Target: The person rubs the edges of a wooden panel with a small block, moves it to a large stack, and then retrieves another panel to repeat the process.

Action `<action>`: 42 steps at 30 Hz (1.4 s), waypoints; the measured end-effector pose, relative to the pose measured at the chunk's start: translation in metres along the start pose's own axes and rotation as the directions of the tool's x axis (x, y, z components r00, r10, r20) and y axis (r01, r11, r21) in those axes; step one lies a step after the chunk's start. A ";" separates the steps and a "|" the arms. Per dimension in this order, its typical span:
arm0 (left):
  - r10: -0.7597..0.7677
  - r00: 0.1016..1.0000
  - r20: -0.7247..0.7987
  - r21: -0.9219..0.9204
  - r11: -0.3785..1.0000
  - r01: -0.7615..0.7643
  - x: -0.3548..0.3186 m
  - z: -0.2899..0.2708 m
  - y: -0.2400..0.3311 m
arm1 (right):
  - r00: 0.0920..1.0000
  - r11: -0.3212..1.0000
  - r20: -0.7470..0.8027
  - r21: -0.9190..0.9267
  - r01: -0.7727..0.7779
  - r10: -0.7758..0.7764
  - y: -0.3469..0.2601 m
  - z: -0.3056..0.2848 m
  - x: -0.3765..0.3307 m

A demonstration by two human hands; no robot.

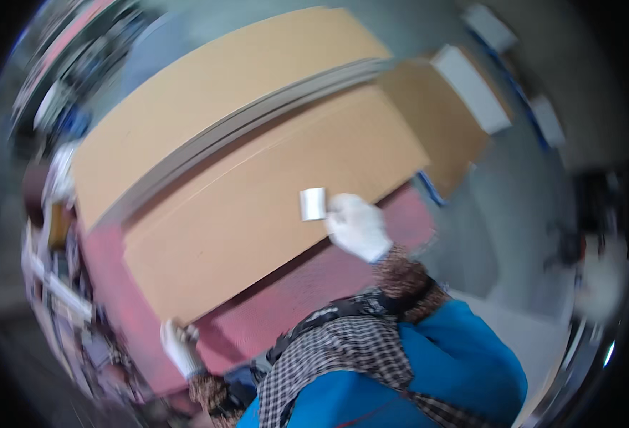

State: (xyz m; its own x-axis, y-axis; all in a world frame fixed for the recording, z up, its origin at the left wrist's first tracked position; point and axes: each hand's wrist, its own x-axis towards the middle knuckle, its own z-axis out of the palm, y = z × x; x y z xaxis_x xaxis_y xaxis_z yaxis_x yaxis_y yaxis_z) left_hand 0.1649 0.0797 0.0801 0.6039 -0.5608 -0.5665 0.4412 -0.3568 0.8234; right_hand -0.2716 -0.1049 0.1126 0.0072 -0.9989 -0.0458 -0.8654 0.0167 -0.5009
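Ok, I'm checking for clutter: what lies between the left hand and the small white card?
In the head view, only the bare brown cardboard panel lies between the left hand and the small white card.

Looks like matt, smooth cardboard in the broad tan panel (272, 207) and the tan stack (229, 85). Resembles smooth paper in the small white piece (313, 204). Shows soft, matt cloth on the gloved right hand (358, 225) and gloved left hand (179, 347), woven cloth in the checked garment (346, 347).
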 end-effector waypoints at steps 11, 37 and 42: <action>0.563 0.521 0.641 0.652 -0.043 -0.757 0.151 -0.007 -0.025 | 0.989 0.919 -0.043 0.378 -0.112 0.138 -0.012 0.033 -0.022; 0.162 -0.586 0.794 -0.025 -0.954 -0.297 -0.044 0.362 -0.025 | 0.400 0.388 -0.147 0.674 -0.629 0.905 0.191 -0.081 -0.385; 0.082 -0.476 0.876 -0.394 -0.447 -0.803 -0.190 0.458 -0.067 | 0.087 0.445 -0.507 0.647 -0.619 0.858 0.133 -0.148 -0.434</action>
State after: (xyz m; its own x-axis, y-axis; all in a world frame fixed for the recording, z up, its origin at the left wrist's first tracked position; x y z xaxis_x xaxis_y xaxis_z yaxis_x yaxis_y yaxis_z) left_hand -0.2833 -0.1325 0.1469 -0.8324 -0.4166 0.3655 -0.4203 0.9044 0.0737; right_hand -0.4639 0.3239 0.1937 -0.9955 -0.0944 0.0044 -0.0653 0.6540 -0.7537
